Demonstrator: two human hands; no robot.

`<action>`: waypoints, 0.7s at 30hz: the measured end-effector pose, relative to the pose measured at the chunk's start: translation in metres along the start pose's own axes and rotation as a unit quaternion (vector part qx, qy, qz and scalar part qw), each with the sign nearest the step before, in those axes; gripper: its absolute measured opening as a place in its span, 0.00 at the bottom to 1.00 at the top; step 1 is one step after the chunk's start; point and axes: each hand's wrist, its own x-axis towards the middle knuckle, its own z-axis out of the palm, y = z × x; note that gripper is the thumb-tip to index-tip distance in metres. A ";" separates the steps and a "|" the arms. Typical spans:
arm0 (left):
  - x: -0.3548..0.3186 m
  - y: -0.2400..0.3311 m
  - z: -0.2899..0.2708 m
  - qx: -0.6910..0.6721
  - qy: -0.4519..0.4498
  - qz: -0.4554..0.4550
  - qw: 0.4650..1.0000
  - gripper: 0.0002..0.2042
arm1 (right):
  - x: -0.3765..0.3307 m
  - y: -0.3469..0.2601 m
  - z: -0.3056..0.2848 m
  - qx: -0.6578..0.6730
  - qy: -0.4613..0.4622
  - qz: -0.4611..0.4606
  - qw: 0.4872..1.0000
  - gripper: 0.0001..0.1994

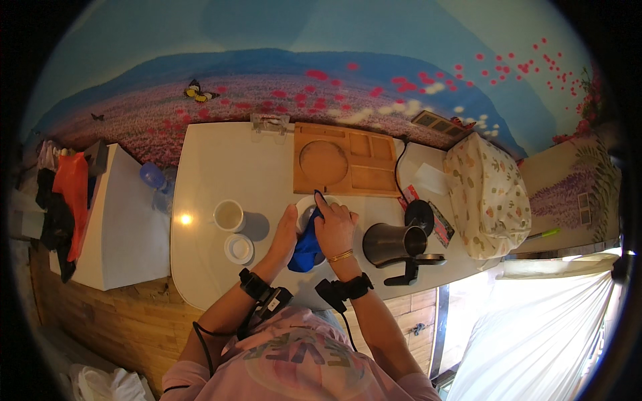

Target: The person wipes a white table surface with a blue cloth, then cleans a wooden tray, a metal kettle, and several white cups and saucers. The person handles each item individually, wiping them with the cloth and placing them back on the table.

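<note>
Near the middle of the table's front, a white round vessel sits between my hands. Most of it is hidden, so I cannot tell its exact kind. My left hand curves around its left side, thumb up by the rim. A blue cloth drapes over the vessel and down its near side. My right hand presses the cloth against the vessel, index finger stretched forward at the rim and the other fingers bent. To the left stand a white cup and a small white round lid or dish.
On the right stands a dark metal kettle with a black handle, its round black base behind it. A wooden compartment tray lies at the back. A patterned cloth cover fills the right end, and a clear plastic holder stands by the wall.
</note>
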 end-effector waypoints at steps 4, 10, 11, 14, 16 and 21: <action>-0.002 0.009 -0.001 0.008 0.000 -0.013 1.000 0.25 | -0.008 -0.008 0.001 0.032 -0.028 -0.127 0.991 0.19; -0.009 0.016 0.011 -0.111 -0.021 -0.021 0.993 0.26 | -0.004 0.017 0.010 0.050 -0.024 0.022 0.998 0.22; -0.009 0.020 0.009 -0.124 -0.017 -0.013 0.992 0.24 | -0.004 0.023 0.014 0.069 -0.031 0.054 0.996 0.23; -0.005 0.030 0.011 -0.057 0.025 0.028 0.998 0.22 | -0.018 0.027 0.021 0.140 -0.085 0.111 0.980 0.23; -0.002 0.037 0.011 -0.127 0.000 0.024 0.992 0.21 | -0.034 0.015 0.027 0.121 -0.066 0.034 0.990 0.21; 0.002 0.036 0.013 -0.177 -0.060 0.033 0.982 0.20 | -0.048 0.011 0.027 0.139 -0.014 0.010 0.990 0.18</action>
